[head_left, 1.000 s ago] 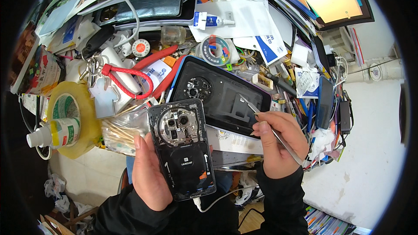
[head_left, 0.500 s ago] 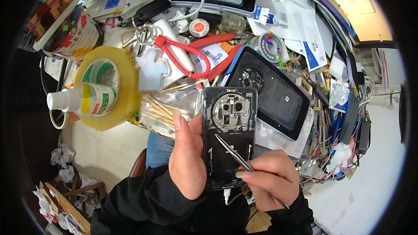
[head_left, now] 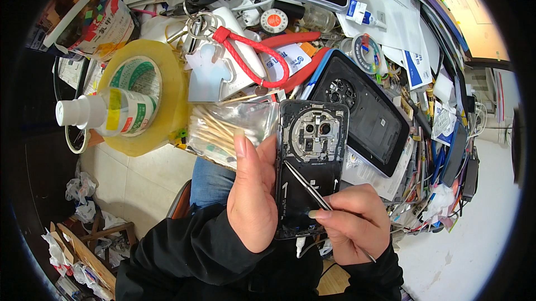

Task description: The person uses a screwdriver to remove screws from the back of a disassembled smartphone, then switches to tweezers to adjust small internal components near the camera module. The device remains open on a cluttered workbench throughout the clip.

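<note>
My left hand (head_left: 254,195) grips an opened black phone (head_left: 310,186) upright by its left side; a camera module (head_left: 312,131) shows near its top and a white cable (head_left: 300,246) is plugged into its bottom. My right hand (head_left: 354,223) pinches metal tweezers (head_left: 301,181), their tips slanting over the phone's left edge just below the camera module; whether they touch it I cannot tell. Behind the phone lies a removed back cover (head_left: 374,131) on a blue-edged item. A bag of cotton swabs (head_left: 215,131) sits just left of the phone.
A yellow tape roll (head_left: 173,106) with a white spray bottle (head_left: 120,108) stands at left. Red cord keys (head_left: 257,50), pliers, a solder spool (head_left: 365,50), papers and cables crowd the desk behind. A stack of folders rises at back right (head_left: 469,16).
The phone and both my hands have shifted right in view as the scene moved. The tweezers have come from over the back cover down onto the phone in my left hand.
</note>
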### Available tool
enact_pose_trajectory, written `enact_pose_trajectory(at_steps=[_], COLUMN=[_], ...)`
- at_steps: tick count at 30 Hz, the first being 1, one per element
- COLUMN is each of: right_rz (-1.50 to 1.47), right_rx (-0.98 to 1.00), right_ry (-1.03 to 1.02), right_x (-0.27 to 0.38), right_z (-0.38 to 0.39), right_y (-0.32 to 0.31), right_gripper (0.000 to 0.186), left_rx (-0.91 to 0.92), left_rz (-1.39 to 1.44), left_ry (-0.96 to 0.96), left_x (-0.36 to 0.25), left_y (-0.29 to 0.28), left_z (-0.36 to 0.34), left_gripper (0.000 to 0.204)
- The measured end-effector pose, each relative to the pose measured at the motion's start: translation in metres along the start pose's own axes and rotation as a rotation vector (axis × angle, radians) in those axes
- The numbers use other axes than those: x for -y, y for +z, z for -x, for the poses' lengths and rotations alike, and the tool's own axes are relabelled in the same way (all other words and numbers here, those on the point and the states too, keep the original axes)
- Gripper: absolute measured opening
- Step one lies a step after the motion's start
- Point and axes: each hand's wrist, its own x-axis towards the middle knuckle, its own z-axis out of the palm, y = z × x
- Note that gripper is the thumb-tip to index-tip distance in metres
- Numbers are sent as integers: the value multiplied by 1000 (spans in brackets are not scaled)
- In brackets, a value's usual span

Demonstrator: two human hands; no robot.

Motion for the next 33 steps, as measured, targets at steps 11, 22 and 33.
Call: enact_pose_trajectory(at_steps=[11, 22, 33], right_rz=[-3, 49, 254], right_rx=[3, -166, -495], right_ry=[14, 53, 351], right_x=[0, 5, -18], right_z=[-1, 7, 15], right_y=[1, -12, -49], right_gripper=[39, 36, 23], left_rx=[-10, -18, -87], left_rz=[-19, -42, -87], left_ry=[-1, -50, 1], left_x=[0, -1, 7], left_y=[0, 0, 1], left_z=[0, 0, -2], left_gripper=[88, 86, 84])
